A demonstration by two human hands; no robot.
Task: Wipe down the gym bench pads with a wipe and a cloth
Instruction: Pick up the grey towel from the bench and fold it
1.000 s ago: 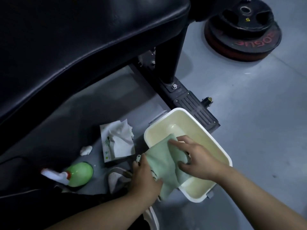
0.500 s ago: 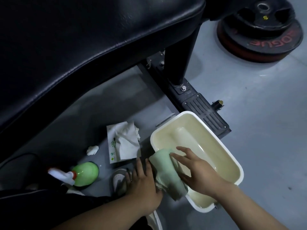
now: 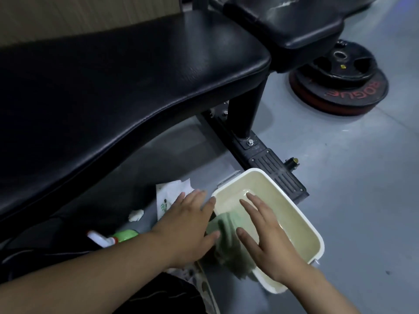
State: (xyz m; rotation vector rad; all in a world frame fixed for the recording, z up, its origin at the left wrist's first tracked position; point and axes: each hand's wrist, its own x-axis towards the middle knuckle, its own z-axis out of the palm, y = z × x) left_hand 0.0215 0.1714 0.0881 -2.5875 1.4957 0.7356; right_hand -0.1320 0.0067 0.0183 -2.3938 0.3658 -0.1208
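The pale green cloth [image 3: 229, 243] hangs bunched over the near-left rim of a cream basin [image 3: 302, 215] on the floor. My left hand [image 3: 188, 225] hovers flat, fingers spread, just left of the cloth, its thumb at the cloth's edge. My right hand [image 3: 265, 241] is spread above the basin to the cloth's right, holding nothing. A white wipes pack [image 3: 170, 196] lies on the floor, partly hidden by my left hand. The long black bench pad [image 3: 113, 98] fills the upper left, with a second pad [image 3: 283, 21] beyond it.
The bench's black frame foot [image 3: 272, 168] runs right behind the basin. Stacked weight plates [image 3: 340, 82] lie on the grey floor at upper right. A green spray bottle [image 3: 123, 236] and a crumpled white wipe [image 3: 136, 215] lie under the bench near my left arm.
Both hands have let go of the cloth and spread open; it now lies over the basin rim. The view has tilted up, showing more of the bench pads.
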